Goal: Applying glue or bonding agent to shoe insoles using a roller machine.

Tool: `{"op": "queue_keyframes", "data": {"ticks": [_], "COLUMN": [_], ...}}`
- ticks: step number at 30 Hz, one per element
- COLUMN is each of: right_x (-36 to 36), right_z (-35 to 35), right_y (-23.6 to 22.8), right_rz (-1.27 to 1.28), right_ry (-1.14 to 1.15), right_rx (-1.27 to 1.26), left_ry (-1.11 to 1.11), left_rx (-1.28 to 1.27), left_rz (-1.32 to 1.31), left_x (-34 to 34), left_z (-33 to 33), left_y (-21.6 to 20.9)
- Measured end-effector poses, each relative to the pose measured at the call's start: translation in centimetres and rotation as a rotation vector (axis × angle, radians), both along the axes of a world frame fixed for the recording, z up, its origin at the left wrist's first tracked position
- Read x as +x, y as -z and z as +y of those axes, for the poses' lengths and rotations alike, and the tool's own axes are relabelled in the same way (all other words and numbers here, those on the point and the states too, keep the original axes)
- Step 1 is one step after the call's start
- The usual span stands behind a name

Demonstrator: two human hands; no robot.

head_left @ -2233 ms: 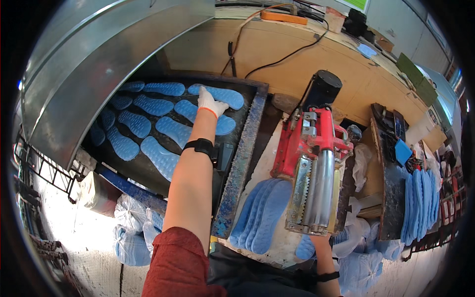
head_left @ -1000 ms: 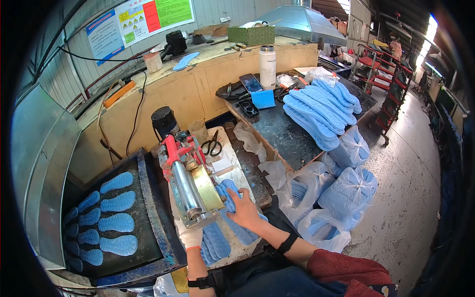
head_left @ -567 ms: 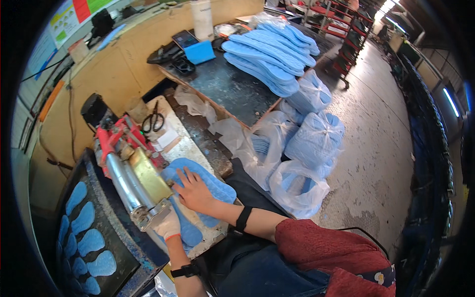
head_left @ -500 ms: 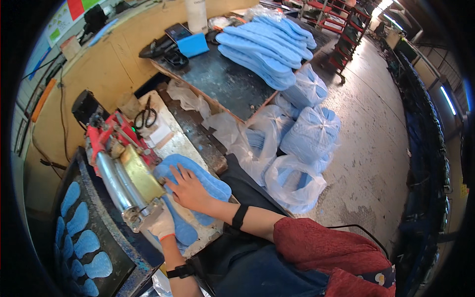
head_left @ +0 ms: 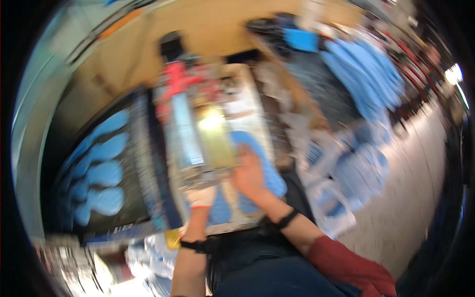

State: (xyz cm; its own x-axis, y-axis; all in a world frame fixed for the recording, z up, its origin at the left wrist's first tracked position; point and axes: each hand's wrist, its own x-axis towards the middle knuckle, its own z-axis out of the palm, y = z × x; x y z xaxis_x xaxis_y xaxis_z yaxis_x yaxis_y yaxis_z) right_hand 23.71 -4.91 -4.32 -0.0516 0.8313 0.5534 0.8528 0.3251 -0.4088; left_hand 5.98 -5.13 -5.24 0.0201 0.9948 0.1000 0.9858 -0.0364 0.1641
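Clear plastic bags (head_left: 341,168) stuffed with pale blue pieces are slumping on the floor to the person's right, just beside the dark table (head_left: 321,94), while any signs or screens are blurring beyond telling.

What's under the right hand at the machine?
The right hand lies flat on a stack of blue insoles, beside the machine's metal roller. The picture is blurred; how many insoles the palm covers cannot be seen.

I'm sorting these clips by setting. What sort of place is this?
Most likely a small shoe-insole workshop, though the frame is blurred. Blue insoles lie in rows on a dark tray, a red roller machine stands on the bench, and the right hand rests on more blue insoles by it.
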Motion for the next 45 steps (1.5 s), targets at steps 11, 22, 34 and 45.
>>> {"op": "queue_keyframes", "data": {"ticks": [11, 22, 34, 45], "right_x": [0.5, 0.2, 0.6, 0.5], "right_z": [0.2, 0.0, 0.4, 0.3], "right_y": [0.4, -0.5, 0.1, 0.5], "right_rz": [-0.196, -0.146, -0.242, -0.182], "right_ry": [-0.011, -0.036, -0.037, -0.035], "right_rx": [-0.024, -0.082, 0.065, -0.07], "left_ry": [-0.063, -0.081, -0.063, -0.033], "left_rx": [0.109, 0.079, 0.116, 0.182], "left_rz": [-0.043, -0.044, -0.039, -0.112], "left_x": [0.8, 1.0, 0.8, 0.6], "left_z": [-0.1, -0.2, -0.1, -0.1], "left_y": [-3.6, -4.8, -4.3, -3.9]}}
